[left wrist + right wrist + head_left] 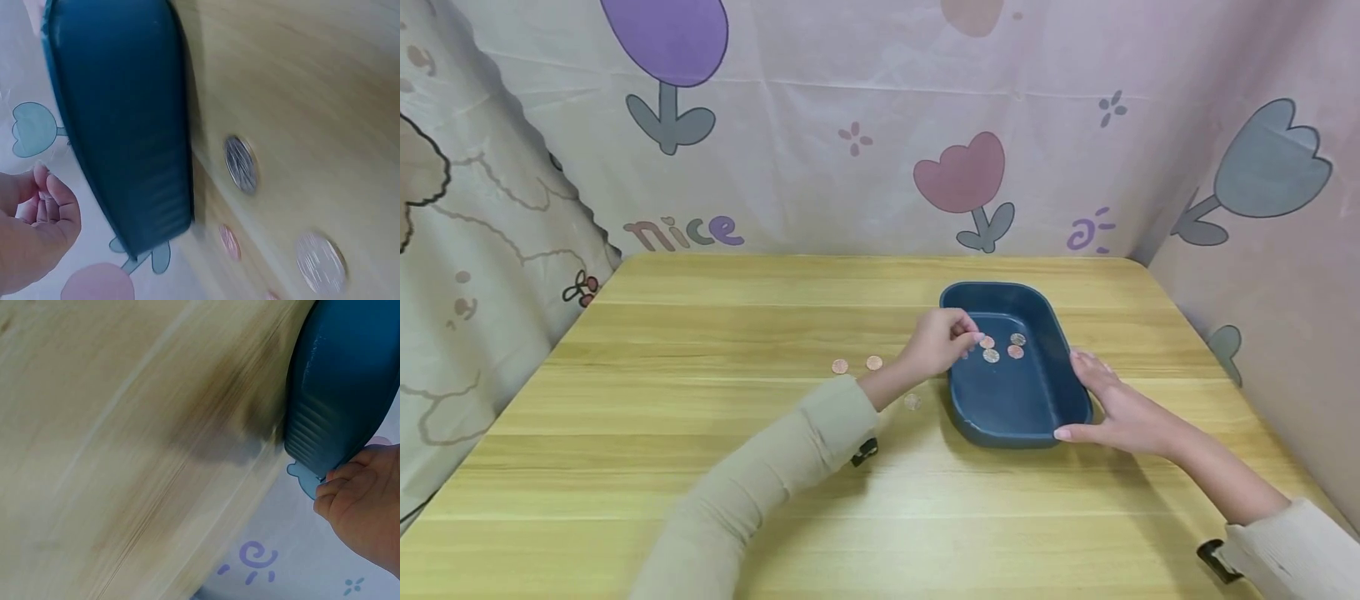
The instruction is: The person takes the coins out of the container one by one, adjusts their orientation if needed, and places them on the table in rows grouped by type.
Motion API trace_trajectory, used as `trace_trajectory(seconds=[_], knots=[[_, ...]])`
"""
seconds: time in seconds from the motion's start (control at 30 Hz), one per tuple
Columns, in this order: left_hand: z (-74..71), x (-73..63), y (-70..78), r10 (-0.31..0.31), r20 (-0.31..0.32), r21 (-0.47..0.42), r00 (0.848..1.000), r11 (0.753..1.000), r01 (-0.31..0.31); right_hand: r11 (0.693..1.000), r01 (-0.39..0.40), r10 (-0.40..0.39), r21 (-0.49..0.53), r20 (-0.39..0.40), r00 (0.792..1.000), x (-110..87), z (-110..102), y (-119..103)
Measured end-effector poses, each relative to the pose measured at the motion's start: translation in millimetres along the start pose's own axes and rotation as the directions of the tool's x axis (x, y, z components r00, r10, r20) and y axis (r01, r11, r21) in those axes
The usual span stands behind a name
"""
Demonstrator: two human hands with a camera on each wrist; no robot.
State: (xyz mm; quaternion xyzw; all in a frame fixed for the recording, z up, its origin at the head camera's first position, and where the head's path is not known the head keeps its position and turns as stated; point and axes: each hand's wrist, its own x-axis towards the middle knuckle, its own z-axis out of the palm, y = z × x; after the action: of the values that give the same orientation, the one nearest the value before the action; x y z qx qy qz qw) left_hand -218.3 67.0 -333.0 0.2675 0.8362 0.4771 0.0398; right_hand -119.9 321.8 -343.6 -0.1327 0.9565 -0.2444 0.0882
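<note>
A dark blue, deep rectangular tray (1000,408) with rounded corners stands on the table. Inside it are several small round coins (1016,352), some coppery, some silvery. Over its left rim reaches my left hand (942,340), fingers curled and thumb meeting the index fingertip. One coppery coin (987,342) appears right beside those fingertips; nothing shows between them in the left wrist view. My right hand (1116,412) holds the tray's near right corner, thumb at the front and fingers on the right rim. Left of the tray, coppery coins (874,362) and a silvery coin (912,402) lie on the wood.
The wooden table (700,333) ends at a back edge against a printed curtain (805,167). Curtains also hang on both sides. A small black clip-like piece (865,452) shows beneath the left sleeve, another (1217,560) by the right cuff.
</note>
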Motion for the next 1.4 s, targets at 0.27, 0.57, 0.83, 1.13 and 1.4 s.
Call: trace_trajectory(seconds=[0.27,0.57,0.83,1.13,1.4], knots=[[30.5,27.2,2.0,-0.011,0.012,0.173,1.000,0.985,0.009,1.000,-0.003,0.002,0.014,0.003,1.000,-0.5,-1,0],[55.1,51.9,-2.0,-0.112,0.098,0.273,0.989,0.959,0.081,0.999,0.010,-0.010,0.035,0.004,1.000,-1.7,-2,1],[60.7,56.5,-7.1,-0.229,0.174,0.597,0.958,0.798,0.082,0.999,0.007,-0.007,0.045,0.007,1.000,-0.8,-1,1],[65.6,57.3,-9.1,-0.262,0.205,0.686,0.943,0.726,0.052,0.999,-0.001,0.001,0.033,0.003,1.000,0.3,0,2],[64.9,59.2,-11.2,-0.298,0.214,0.658,0.930,0.748,0.088,0.999,-0.001,0.001,0.033,0.000,1.000,0.7,0,2]])
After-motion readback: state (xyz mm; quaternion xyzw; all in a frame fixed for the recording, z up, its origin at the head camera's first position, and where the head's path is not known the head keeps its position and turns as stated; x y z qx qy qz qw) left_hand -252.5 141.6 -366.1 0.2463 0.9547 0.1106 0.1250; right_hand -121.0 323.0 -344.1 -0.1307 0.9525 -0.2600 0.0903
